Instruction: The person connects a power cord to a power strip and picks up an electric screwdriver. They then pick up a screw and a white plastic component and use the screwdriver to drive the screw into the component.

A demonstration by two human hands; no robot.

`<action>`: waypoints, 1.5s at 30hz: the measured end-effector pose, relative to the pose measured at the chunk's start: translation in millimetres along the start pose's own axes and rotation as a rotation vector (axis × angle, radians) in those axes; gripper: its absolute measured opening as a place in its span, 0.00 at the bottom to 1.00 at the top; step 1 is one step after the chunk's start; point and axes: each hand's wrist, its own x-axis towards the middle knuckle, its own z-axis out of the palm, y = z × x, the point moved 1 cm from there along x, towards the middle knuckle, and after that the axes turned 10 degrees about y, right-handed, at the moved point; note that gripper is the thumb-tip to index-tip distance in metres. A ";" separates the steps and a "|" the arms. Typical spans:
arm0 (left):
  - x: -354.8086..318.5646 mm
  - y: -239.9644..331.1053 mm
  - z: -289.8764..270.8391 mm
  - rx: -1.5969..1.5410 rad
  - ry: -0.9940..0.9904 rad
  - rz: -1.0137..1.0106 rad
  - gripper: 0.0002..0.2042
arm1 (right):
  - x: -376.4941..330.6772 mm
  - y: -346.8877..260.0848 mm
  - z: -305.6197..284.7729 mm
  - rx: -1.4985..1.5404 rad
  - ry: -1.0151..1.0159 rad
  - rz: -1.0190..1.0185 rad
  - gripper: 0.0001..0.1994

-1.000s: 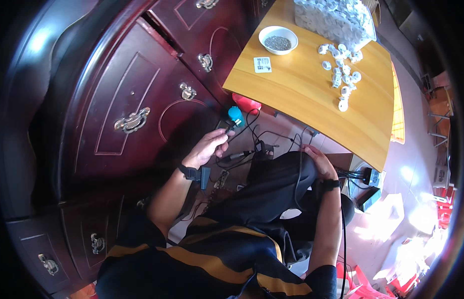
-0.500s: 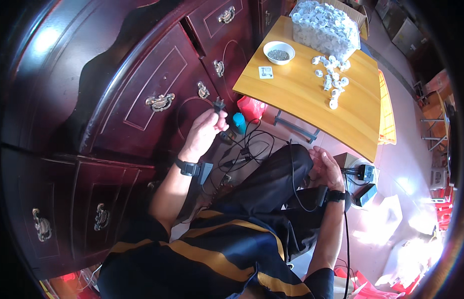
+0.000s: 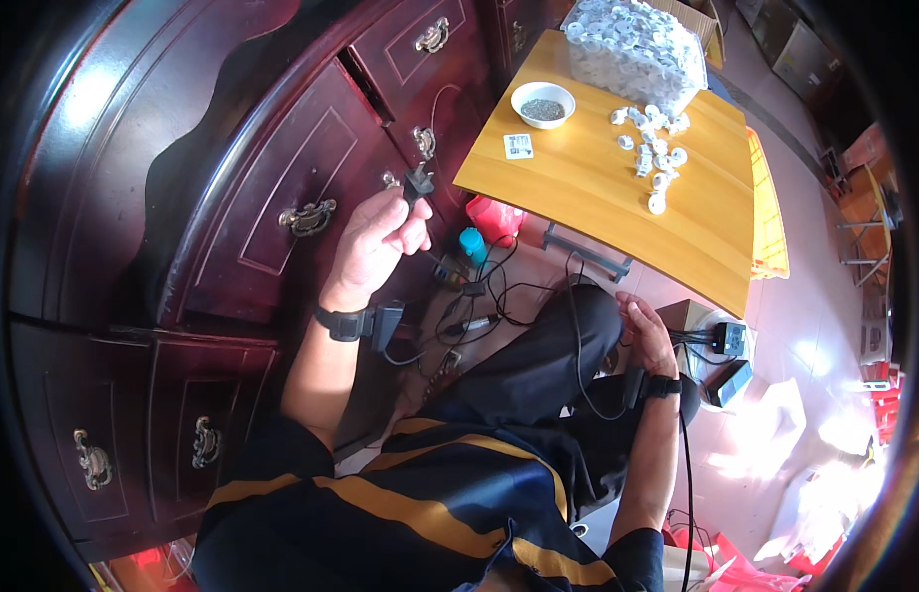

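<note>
In front of the dark red drawers, my left hand (image 3: 369, 242) is raised with its fingers closed round a black power plug (image 3: 417, 185). The plug's metal prongs point up, away from my fingers. Beside my bent knee, my right hand (image 3: 647, 333) hangs with its fingers stretched out and holds nothing that I can see. Both wrists carry black straps with small boxes on them. A tangle of black cables (image 3: 494, 304) lies on the floor between the drawers and my legs.
A yellow-brown table (image 3: 578, 168) ahead bears a white bowl (image 3: 543, 105) of small metal bits, a clear bin (image 3: 632, 64) heaped with white plastic parts, and several loose parts (image 3: 659, 158). Under it are a red bag (image 3: 494, 219) and a teal container (image 3: 472, 246). A black adapter (image 3: 728, 338) stands at right.
My left hand has moved left and slightly up with the plug, whose prongs now show more plainly. My right hand stays almost in place. The view has shifted slightly.
</note>
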 end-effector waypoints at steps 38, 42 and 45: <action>-149.7 -237.2 -135.0 1.541 0.079 -0.709 0.16 | -1.9 8.0 11.8 0.159 0.007 0.129 0.17; -156.3 -263.1 -124.9 1.671 0.020 -0.944 0.16 | -0.9 9.7 9.9 0.075 0.052 0.126 0.17; -174.6 -300.2 -128.0 1.609 -0.069 -1.027 0.14 | -7.8 11.7 -5.2 0.003 0.096 0.156 0.18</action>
